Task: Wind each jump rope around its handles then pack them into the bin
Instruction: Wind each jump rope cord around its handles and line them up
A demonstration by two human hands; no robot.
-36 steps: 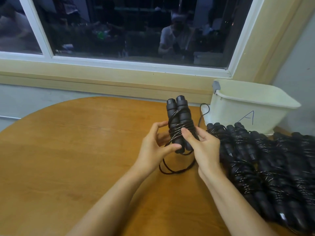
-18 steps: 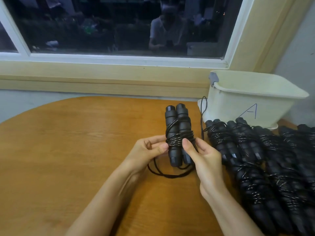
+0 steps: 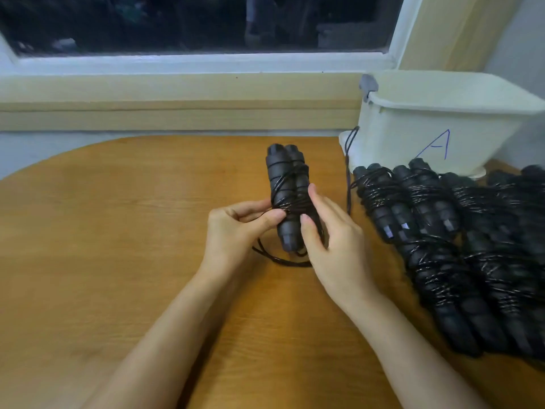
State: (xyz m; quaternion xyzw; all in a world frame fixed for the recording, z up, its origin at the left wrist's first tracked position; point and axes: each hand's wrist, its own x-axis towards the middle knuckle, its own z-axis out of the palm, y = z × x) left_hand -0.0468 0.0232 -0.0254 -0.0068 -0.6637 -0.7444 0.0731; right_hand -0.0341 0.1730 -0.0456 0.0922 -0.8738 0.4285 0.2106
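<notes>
The jump rope [image 3: 287,199] is black, with 2 thick ribbed handles [image 3: 284,169] held side by side and tilted a little to the left, their capped ends pointing up and away from the person. Its thin glossy cord [image 3: 290,205] is wrapped in several crossing turns around the middle of the pair. A slack loop [image 3: 280,260] of the same cord hangs from the lower end and lies on the table [image 3: 118,231].

The bundle is held just above the table, near its middle, between both hands. The left hand [image 3: 236,231] pinches at the wrapped turns with thumb and fingertips; motion blur makes it unclear whether it grips only the cord or the handle beneath as well. The right hand [image 3: 330,237] clasps the handles from the right, thumb across the front and index finger lying up along the side.

Just to the right lies a pile of wound ropes [image 3: 442,231], rows of black handle pairs bound with cord, touching one another. Behind the pile stands a cream plastic bin [image 3: 398,137] marked with a blue letter A [image 3: 436,144], and a stray cord [image 3: 349,160] rises beside its left corner. Beyond the round wooden table runs a pale sill [image 3: 177,113] under a dark window [image 3: 206,22].
</notes>
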